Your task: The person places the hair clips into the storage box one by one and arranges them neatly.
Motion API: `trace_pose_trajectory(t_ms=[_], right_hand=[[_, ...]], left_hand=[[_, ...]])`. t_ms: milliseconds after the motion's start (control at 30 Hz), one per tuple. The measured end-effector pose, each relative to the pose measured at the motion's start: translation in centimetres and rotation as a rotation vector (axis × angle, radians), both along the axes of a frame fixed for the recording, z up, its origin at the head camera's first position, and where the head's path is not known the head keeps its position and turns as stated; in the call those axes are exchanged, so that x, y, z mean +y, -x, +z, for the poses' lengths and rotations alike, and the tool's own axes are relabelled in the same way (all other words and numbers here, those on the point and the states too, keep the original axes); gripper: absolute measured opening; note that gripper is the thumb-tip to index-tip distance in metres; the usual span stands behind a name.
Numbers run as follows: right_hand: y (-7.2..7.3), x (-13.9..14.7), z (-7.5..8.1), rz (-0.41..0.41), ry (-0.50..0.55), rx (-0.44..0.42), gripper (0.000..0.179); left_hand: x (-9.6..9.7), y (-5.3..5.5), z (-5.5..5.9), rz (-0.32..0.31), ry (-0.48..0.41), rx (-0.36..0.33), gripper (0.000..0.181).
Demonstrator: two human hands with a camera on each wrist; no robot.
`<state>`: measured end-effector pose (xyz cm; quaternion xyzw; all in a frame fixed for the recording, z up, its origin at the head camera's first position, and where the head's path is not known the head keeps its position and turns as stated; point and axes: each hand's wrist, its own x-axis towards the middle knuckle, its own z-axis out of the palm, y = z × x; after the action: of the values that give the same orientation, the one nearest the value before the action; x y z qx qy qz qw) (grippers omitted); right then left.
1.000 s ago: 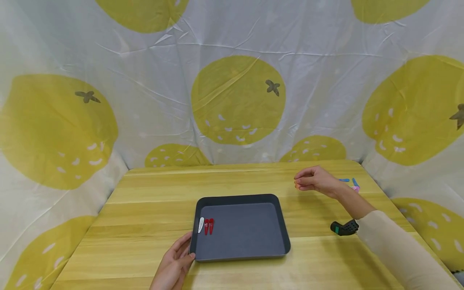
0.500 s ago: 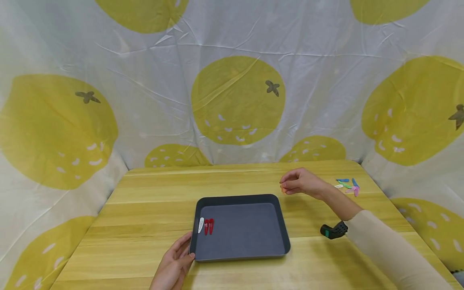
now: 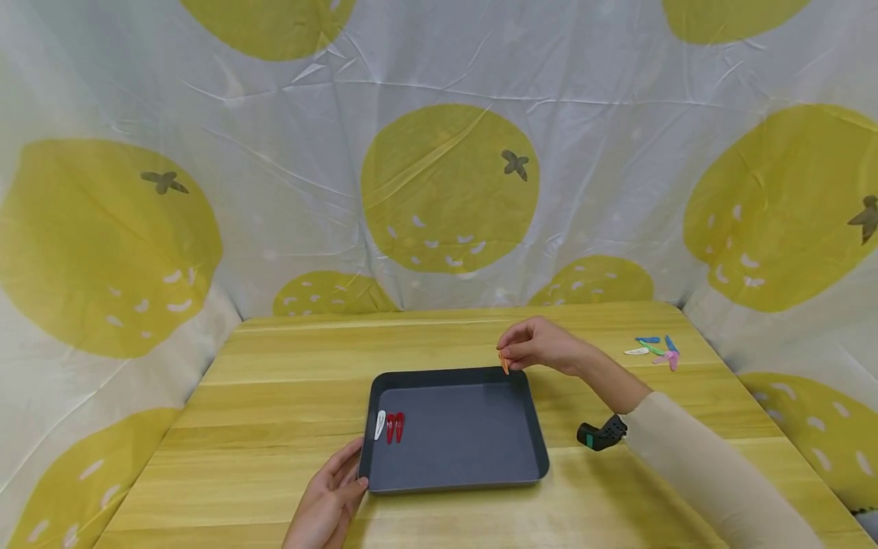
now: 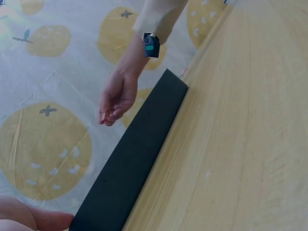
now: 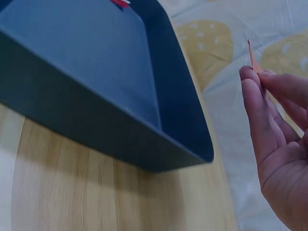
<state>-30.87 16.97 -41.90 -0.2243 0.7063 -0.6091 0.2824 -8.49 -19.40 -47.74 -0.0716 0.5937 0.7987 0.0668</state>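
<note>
My right hand (image 3: 543,347) pinches an orange snap hair clip (image 3: 504,364) between thumb and fingertips, above the far right corner of a dark grey baking tray (image 3: 454,488). In the right wrist view the clip (image 5: 254,58) points up from the fingertips, apart from the tray. My left hand (image 3: 328,497) holds the tray at its near left corner, thumb by the front edge and fingers along the left side. Inside the tray at the left, a white hair clip (image 3: 380,425) and two red hair clips (image 3: 395,428) lie side by side.
At the table's far right lies a loose group of hair clips: white (image 3: 636,351), green (image 3: 652,348), blue (image 3: 648,340) and pink (image 3: 667,360). A black device (image 3: 600,435) is worn on the right wrist. A lemon-print curtain (image 3: 439,69) hangs behind the wooden table (image 3: 288,381).
My right hand has moved left with the orange clip, from beside the clip group to above the tray's far right corner. The left hand and tray have stayed in place.
</note>
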Motion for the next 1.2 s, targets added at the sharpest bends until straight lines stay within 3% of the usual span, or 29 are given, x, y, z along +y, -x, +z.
trace_pose_trajectory(t_ms=[533,933,1200], right_hand=[[-0.5,-4.8,0.3,0.069,-0.007,0.026,0.029],[-1.0,-8.2,-0.9,0.155,-0.046,0.049,0.027],[-1.8,-10.8,-1.8,0.182,-0.049,0.039,0.022]], left_hand=[[0.3,0.3,-0.1,0.005,-0.010,-0.012,0.070],[0.2,0.4,-0.2,-0.006,0.005,-0.009,0.069],[0.0,0.1,-0.3,0.029,0.011,-0.015,0.069]])
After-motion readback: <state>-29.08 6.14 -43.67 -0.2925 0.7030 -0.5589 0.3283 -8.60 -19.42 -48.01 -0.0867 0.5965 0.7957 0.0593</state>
